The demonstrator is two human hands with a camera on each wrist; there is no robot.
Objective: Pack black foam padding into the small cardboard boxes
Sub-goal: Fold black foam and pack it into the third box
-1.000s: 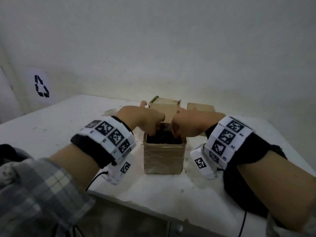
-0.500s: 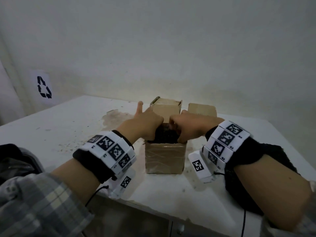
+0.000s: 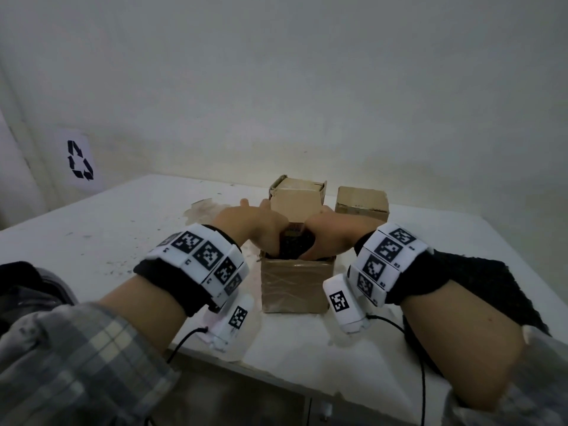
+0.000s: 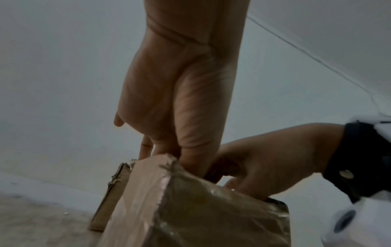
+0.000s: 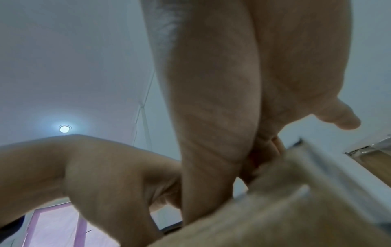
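Note:
A small taped cardboard box (image 3: 295, 287) stands open-topped at the middle of the white table (image 3: 107, 229). A wad of black foam (image 3: 296, 245) sticks up out of its mouth. My left hand (image 3: 258, 232) grips the foam from the left and my right hand (image 3: 332, 238) from the right, fingers curled down into the box. In the left wrist view my left hand (image 4: 175, 100) reaches behind the box (image 4: 190, 208) rim, with the right hand (image 4: 264, 158) beside it. The right wrist view shows my right hand (image 5: 222, 100) over the blurred box (image 5: 275, 208). The fingertips are hidden.
Two more cardboard boxes stand behind: one (image 3: 296, 198) with a raised flap, another (image 3: 361, 199) to its right. A sheet of black foam (image 3: 479, 290) lies under my right forearm. The table's front edge (image 3: 276, 367) is close to me.
The foam lay about level with the box rim; it now bulges above it between my hands, which have closed tighter around it.

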